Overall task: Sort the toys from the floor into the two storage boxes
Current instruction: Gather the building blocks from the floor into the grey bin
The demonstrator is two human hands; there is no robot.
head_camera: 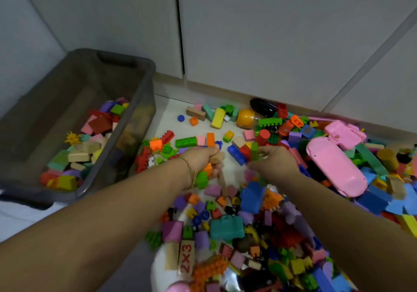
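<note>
Toys cover the floor in front of you, thickest on your right and toward the bottom of the view: plastic bricks, foam blocks and wooden blocks in many colours. Your left hand reaches into the thin edge of the pile. Its grip is closed round a tan wooden block, with an orange piece showing just under the fingers. Blur hides how many pieces you hold there. A thin bracelet sits on that wrist.

Your right hand is near it, grip clamped on a green block that stands upright above the thumb. A blue brick lies on the floor between the two hands.

The grey storage box stands on your left near the white cabinet doors, partly filled with foam and wooden blocks.

A pink case lies on the heap to the right of your right hand. A teal toy suitcase lies nearer you than the hands, and a wooden tile marked 2x3 lies near the bottom edge. A yellow egg-shaped toy and a black object lie at the far side by the skirting.
</note>
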